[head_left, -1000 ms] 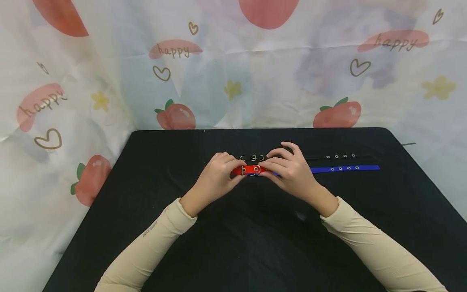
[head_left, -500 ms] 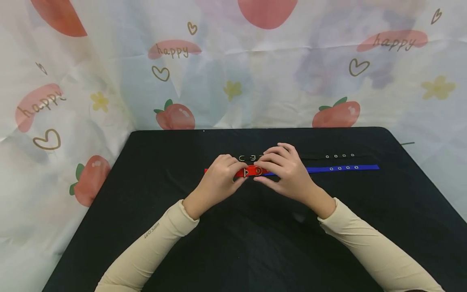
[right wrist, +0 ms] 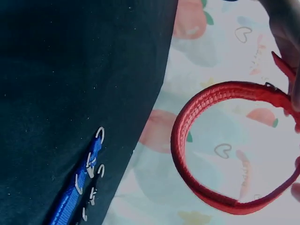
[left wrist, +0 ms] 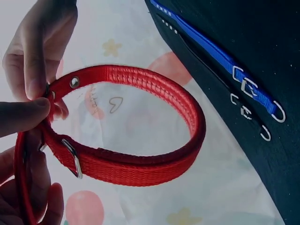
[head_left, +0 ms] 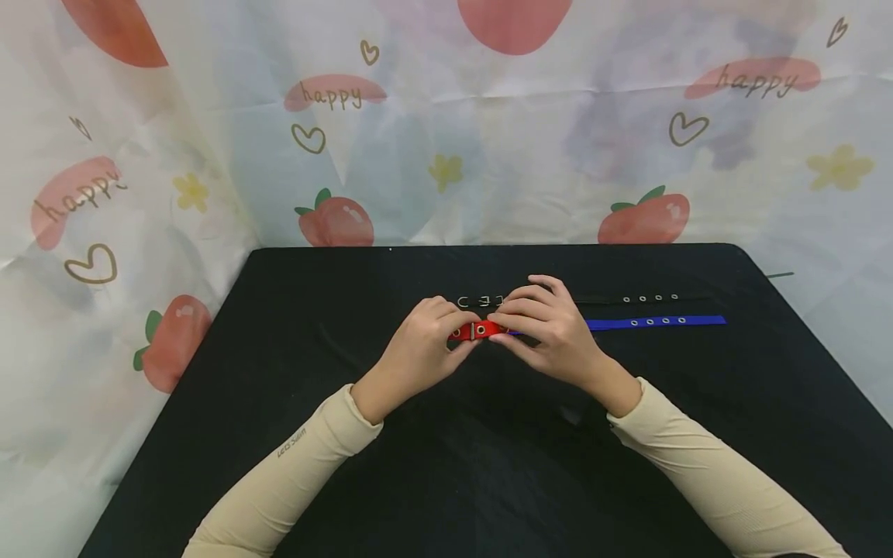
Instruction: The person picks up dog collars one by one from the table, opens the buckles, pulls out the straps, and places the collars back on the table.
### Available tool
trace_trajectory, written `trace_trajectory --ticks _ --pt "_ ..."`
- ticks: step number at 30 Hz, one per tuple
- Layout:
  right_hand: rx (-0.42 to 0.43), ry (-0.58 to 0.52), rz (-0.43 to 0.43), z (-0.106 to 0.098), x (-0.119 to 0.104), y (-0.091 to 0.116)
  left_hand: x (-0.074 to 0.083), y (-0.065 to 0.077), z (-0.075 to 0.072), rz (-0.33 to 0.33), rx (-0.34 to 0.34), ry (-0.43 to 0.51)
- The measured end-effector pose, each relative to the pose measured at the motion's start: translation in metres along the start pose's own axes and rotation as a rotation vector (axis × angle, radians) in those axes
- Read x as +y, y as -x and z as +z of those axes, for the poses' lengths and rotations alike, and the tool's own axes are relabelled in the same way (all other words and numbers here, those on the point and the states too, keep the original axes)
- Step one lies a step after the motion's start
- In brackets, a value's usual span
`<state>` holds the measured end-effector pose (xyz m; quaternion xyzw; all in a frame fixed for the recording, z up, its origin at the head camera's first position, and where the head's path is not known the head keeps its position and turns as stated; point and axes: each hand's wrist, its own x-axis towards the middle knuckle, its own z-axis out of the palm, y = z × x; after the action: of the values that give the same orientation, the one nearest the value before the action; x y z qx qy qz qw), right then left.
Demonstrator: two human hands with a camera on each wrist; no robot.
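A red collar (head_left: pixel 481 330) with metal eyelets and a buckle is held between both hands over the table. My left hand (head_left: pixel 422 341) pinches it just left of the buckle, thumb below and fingers above. From the other side, my right hand (head_left: pixel 558 333) pinches the strap between thumb and fingers, its other fingers raised. Both wrist views show the red collar (left wrist: pixel 140 173) bent into a loop, its padded lining facing inward. A metal loop sits on the strap near the fingers in the left wrist view. Fingers hide part of the buckle area.
Beyond the hands, a blue collar (head_left: pixel 614 324) lies stretched out on the black-covered table (head_left: pixel 474 465), partly hidden by the right hand. Behind it lies a thin black collar (head_left: pixel 485 301) with a metal buckle and rings. A printed cloth (head_left: pixel 516 139) hangs around the table.
Both hands have closed in slightly on the red collar. The D-ring seen between them earlier is out of sight by the right fingers, and an eyelet beside the buckle shows instead.
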<state>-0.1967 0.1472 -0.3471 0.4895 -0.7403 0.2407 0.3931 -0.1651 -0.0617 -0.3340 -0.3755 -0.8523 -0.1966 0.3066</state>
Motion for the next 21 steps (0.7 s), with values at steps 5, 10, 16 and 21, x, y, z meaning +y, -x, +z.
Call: trace_trajectory --ticks 5,10,16,21 --pt "-0.012 0.04 -0.026 0.002 -0.005 -0.0049 -0.0008 0.0002 0.0001 0.017 -0.008 -0.013" --pt "-0.017 0.131 -0.13 0.0015 -0.0065 -0.0094 -0.0007 0.0018 0.0012 0.015 -0.011 -0.022" --pt "-0.006 0.151 -0.185 -0.0016 0.0004 -0.0064 -0.0012 0.0049 0.0017 -0.031 -0.015 0.021" --pt "-0.032 0.122 -0.162 -0.0019 0.0029 -0.0046 -0.0019 0.0046 0.0016 -0.023 -0.015 0.033"
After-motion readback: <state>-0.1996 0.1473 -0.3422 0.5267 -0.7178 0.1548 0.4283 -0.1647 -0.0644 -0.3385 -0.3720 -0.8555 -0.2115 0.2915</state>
